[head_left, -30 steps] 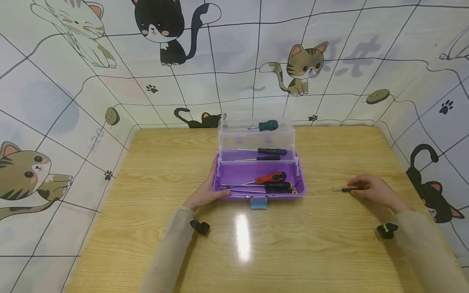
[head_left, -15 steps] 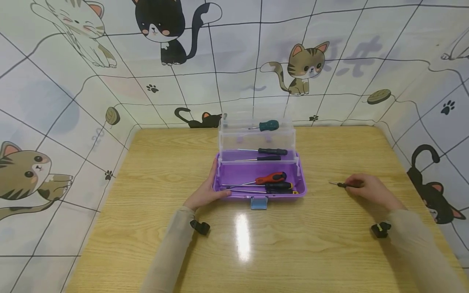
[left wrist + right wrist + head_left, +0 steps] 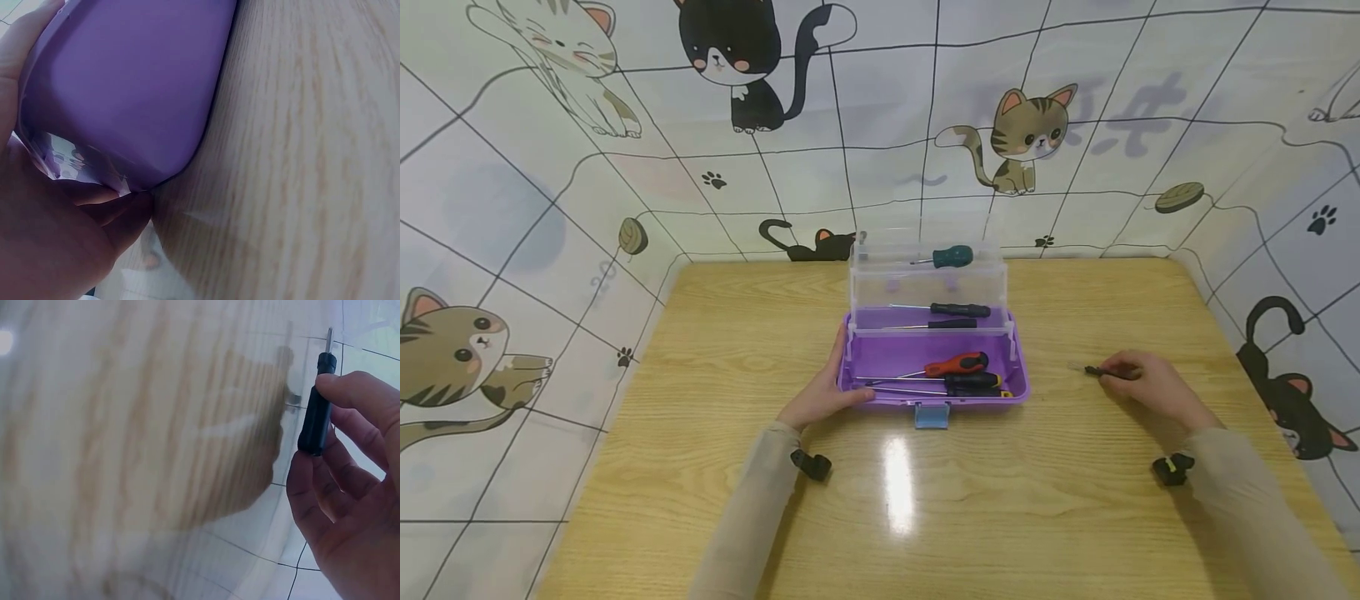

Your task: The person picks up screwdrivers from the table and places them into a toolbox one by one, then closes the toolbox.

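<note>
My left hand (image 3: 816, 396) grips the left end of a purple toolbox (image 3: 887, 348), its thumb at the front rim. In the left wrist view, fingers wrap round the toolbox wall (image 3: 137, 75). The box's clear lid stands raised. Over to the right, above the table, my right hand (image 3: 1161, 390) pinches a small black screwdriver (image 3: 1097, 372). The right wrist view shows that screwdriver (image 3: 316, 419) between thumb and fingertips, its short metal shaft pointing away from the palm. Inside the box lie a red-and-black screwdriver (image 3: 957, 364) and black screwdrivers (image 3: 973, 380) with yellow ends.
Two black-handled screwdrivers (image 3: 960, 310) lie in the clear upper tray, and a teal-handled screwdriver (image 3: 953, 256) sits above them in the lid part. A blue latch (image 3: 932, 416) hangs at the box front. Cat-patterned walls enclose the wooden table (image 3: 1037, 500).
My right hand has moved left, a little nearer the toolbox, and the screwdriver has turned slightly in its fingers. The left hand and the toolbox stay in place.
</note>
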Tool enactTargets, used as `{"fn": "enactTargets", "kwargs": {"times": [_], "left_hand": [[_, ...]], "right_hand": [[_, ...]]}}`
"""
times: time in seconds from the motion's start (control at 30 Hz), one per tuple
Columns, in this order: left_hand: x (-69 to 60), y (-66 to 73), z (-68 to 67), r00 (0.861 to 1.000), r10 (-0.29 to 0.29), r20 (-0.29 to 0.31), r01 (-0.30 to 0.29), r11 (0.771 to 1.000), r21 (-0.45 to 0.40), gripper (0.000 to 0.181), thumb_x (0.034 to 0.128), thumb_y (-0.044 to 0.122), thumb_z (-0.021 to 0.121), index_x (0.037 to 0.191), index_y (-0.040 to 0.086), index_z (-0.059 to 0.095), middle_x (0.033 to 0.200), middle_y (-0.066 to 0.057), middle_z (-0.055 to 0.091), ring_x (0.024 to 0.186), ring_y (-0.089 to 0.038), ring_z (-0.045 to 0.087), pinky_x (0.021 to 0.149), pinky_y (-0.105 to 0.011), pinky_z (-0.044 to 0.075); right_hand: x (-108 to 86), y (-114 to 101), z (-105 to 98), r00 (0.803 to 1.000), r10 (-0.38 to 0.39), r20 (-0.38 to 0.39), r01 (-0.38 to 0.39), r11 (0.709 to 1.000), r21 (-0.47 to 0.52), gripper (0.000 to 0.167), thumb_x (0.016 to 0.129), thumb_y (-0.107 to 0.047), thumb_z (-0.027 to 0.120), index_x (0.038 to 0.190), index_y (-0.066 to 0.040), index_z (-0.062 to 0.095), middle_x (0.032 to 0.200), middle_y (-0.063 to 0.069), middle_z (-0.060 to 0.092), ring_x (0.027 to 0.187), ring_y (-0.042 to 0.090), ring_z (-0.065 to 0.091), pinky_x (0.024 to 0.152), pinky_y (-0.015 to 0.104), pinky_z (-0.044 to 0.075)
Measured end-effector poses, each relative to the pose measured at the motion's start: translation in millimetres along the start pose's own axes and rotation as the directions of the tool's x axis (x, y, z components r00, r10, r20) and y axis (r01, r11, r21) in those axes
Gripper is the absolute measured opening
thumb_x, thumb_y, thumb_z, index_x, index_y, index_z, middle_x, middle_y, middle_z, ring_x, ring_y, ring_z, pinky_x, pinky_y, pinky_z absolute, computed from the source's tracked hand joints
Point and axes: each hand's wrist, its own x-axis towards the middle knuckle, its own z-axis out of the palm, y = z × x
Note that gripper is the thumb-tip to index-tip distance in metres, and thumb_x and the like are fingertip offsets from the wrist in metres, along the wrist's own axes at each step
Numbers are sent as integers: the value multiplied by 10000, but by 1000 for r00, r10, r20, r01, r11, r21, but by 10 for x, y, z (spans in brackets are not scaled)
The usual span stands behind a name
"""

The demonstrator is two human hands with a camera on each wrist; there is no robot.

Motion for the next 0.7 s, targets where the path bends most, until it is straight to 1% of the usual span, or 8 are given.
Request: {"fn": "enactTargets", "kwargs": {"times": [0.07, 0.2, 0.4, 0.53, 0.67, 0.7], "left_hand": [[1, 1, 1, 1000, -6, -1, 6, 1000, -6, 1175, 816, 68, 741, 1520, 271, -178, 1594, -52, -164, 1448, -291, -37, 1137, -526, 46], [0, 0, 0, 1000, -17, 1, 17, 1000, 1, 1166, 826, 68, 732, 1520, 249, -187, 1592, -45, -169, 1448, -285, -43, 1137, -519, 49], [-5, -2, -3, 1000, -14, 4, 14, 1000, 9, 1165, 828, 71, 735, 1524, 233, -186, 1591, -48, -174, 1446, -306, -41, 1132, -541, 50], [-6, -5, -4, 1000, -16, 2, 16, 1000, 12, 1165, 827, 84, 739, 1525, 245, -180, 1593, -43, -170, 1447, -296, -40, 1134, -535, 51], [8, -37, -9, 1000, -12, -1, 12, 1000, 13, 1166, 824, 90, 742, 1526, 227, -179, 1594, -45, -168, 1448, -284, -48, 1137, -527, 48], [20, -71, -10, 1000, -7, -3, 7, 1000, 10, 1168, 823, 90, 744, 1527, 223, -179, 1594, -43, -170, 1448, -286, -51, 1136, -530, 44]], "right_hand": [[1, -9, -2, 1000, -11, -11, 11, 1000, -6, 238, 907, -150, 687, 1063, 29, 673, 967, 131, 672, 855, 163, 605, 694, 261, 509], [5, -28, -4, 999, -35, -39, 34, 999, -6, 217, 898, -127, 694, 1051, 26, 677, 936, 105, 671, 805, 42, 564, 678, 230, 502], [35, -62, 6, 996, -61, -69, 61, 998, 5, 191, 890, -95, 698, 1034, 30, 680, 918, 98, 670, 791, 24, 557, 670, 203, 495], [58, -64, 14, 994, -77, -79, 78, 997, 17, 177, 892, -82, 693, 1028, 32, 682, 912, 93, 669, 786, 11, 552, 660, 199, 496], [83, -64, 22, 992, -88, -85, 91, 996, 26, 178, 897, -86, 688, 1038, 21, 679, 913, 87, 666, 791, 10, 551, 661, 195, 498], [88, -66, 24, 992, -90, -89, 93, 995, 29, 177, 899, -85, 686, 1042, 18, 678, 914, 85, 663, 793, 11, 551, 663, 192, 497]]}}
